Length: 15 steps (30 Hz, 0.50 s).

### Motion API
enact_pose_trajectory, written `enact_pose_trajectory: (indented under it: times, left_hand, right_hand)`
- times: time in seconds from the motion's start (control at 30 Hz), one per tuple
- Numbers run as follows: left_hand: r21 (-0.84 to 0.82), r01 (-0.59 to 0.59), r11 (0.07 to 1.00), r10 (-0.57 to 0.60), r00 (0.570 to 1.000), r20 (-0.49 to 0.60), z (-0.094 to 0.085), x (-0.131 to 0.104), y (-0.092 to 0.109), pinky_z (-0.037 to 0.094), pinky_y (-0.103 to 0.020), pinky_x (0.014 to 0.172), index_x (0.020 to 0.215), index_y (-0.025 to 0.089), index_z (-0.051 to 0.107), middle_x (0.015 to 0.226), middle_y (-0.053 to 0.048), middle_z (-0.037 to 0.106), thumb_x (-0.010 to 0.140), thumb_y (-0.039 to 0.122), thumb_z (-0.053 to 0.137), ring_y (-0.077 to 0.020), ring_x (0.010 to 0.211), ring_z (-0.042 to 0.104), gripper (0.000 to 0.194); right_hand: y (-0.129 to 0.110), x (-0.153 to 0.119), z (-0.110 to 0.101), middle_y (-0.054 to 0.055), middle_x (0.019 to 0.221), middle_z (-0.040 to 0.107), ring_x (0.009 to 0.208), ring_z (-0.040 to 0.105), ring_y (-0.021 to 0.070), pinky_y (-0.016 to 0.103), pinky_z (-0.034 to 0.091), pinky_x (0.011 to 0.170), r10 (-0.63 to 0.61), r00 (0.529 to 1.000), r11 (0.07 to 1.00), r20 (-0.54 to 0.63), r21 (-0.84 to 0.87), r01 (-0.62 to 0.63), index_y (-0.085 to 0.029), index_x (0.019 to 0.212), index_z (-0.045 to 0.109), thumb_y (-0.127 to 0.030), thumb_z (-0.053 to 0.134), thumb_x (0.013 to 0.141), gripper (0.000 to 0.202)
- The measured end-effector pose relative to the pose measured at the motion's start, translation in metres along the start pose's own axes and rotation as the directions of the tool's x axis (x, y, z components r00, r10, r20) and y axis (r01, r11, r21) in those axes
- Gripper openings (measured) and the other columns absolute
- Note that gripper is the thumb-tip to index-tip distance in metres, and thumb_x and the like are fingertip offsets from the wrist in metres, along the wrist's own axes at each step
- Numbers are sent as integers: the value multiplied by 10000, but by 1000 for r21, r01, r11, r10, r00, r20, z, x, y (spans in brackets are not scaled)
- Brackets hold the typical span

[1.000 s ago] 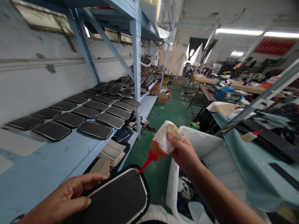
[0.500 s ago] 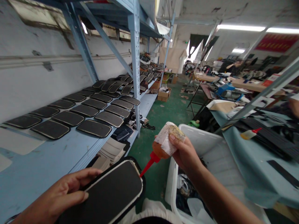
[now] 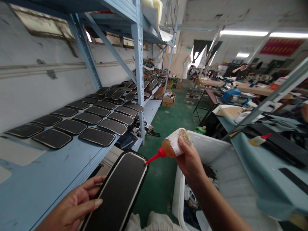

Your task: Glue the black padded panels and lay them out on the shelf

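A black rounded panel [image 3: 120, 189] with a pale line round its border is gripped along its left edge by my left hand [image 3: 80, 202], thumb on top and fingers partly hidden at the edge. My right hand [image 3: 190, 157] is wrapped round a glue bottle [image 3: 173, 143] of amber liquid with a worn white label. The bottle is tilted, and its red nozzle [image 3: 155, 156] points down to the left, its tip at the panel's upper right corner. Rows of similar black panels [image 3: 71, 126] lie on the blue shelf [image 3: 60, 170] at the left.
Below my right arm stands a white bin [image 3: 231, 179] with dark scraps inside. A blue shelf post [image 3: 139, 70] rises ahead. At the right, a cloth-covered table [image 3: 271, 179] bears another red-tipped bottle [image 3: 258, 140]. Farther back, a person [image 3: 238, 70] is at a long table.
The held panel has turned steeper, its far end now higher in view. The nozzle tip has moved up with the panel's right corner, and the bottle lies more level.
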<state>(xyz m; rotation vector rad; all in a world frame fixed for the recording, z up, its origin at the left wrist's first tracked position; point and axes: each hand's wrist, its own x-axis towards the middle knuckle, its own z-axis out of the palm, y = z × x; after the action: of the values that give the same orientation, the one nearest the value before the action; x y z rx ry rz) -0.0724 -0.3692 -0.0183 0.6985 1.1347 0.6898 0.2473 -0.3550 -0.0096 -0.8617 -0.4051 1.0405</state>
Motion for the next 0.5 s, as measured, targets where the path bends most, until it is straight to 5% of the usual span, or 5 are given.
enact_pose_trajectory:
  times: [0.23,0.5]
  left_hand:
    - [-70,72,995,-65,993,102,0,11,-8,574,-471,888,1179,246,620,1070,-91,797,658,200,840,-362,1018,723,567]
    - [-94,72,993,-59,990,130,9,11,-4,571,-463,900,1247,250,565,1140,-89,775,728,167,795,-350,1059,711,574]
  right_hand:
    - [7,1,0,-6,867,711,764,651,158,266,537,732,-38,996,999,-82,6,39,-209,903,721,-313,857,676,285]
    - [15,-9,-2,1,859,692,742,626,157,258,520,693,-17,999,1000,-30,-23,17,-201,911,708,-328,854,684,298]
